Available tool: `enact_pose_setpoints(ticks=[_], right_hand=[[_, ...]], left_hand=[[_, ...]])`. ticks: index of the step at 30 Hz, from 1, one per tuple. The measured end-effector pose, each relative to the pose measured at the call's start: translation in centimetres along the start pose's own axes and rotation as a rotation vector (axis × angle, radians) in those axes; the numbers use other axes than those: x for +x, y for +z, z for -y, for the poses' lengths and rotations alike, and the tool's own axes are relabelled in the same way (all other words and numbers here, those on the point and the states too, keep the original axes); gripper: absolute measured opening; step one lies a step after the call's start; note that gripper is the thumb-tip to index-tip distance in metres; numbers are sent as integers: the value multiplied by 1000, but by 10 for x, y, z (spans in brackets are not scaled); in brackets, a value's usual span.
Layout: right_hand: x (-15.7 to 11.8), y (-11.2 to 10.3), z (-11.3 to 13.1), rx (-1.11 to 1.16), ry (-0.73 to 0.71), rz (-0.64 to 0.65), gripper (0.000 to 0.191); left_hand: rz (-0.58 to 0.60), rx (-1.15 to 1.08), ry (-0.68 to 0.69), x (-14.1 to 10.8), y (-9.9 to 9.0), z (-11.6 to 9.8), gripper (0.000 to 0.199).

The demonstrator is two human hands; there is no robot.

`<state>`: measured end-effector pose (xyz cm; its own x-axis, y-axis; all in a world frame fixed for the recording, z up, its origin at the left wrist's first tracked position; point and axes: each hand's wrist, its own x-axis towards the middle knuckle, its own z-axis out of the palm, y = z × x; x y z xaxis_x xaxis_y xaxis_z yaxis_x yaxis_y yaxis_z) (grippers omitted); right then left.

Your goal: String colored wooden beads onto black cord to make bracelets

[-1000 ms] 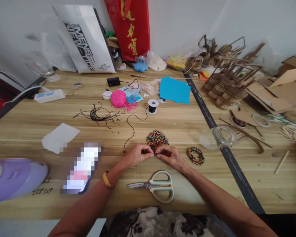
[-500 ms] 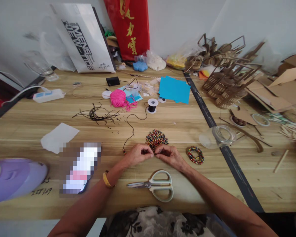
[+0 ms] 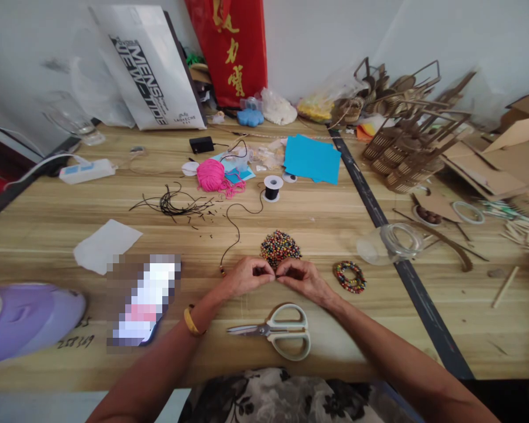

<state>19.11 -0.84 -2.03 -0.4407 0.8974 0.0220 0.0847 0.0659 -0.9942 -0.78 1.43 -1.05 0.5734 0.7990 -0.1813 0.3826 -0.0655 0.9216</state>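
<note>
Thumb and fingers of my left hand (image 3: 247, 276) are pinched together. A black cord (image 3: 237, 226) with a few coloured beads on it runs in under this hand. My right hand (image 3: 304, 279) is pinched too, its fingertips almost meeting the left ones. A tiny dark bit shows between them, too small to name. Just beyond the fingertips lies a heap of small multicoloured beads (image 3: 281, 245). The cord leads back to a white spool (image 3: 273, 188) wound with black. Beside my right hand rests a coiled beaded bracelet (image 3: 350, 277). Scissors (image 3: 275, 331) with pale handles lie nearer my body.
To the left are a phone (image 3: 146, 302), a white paper piece (image 3: 107, 245) and cut black cords (image 3: 171, 202). Pink yarn (image 3: 211, 175) and blue sheets (image 3: 312, 159) sit farther back. A clear jar (image 3: 399, 239) and small woven baskets (image 3: 399, 155) stand at right.
Both hands keep their pinch over the same spot, with barely any movement. The view has shifted very slightly.
</note>
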Motion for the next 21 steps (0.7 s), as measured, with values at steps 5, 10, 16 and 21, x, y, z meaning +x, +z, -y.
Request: enact_pose_setpoints(ticks=[5,10,16,21], right_hand=[[0,1,1,-26,-10,-1,20],[0,1,1,-58,-15,-2,20],[0,0,2,-63,-25,-8,19],[-1,0,2,-67,-31,0,21]], left_hand=[[-9,-1,-1,0,1,1,15],[-3,-18,-4,0,1,0,14],[40,-65,-28,0,-3,-3,15],[44,-119,-55,0,-3,-1,15]])
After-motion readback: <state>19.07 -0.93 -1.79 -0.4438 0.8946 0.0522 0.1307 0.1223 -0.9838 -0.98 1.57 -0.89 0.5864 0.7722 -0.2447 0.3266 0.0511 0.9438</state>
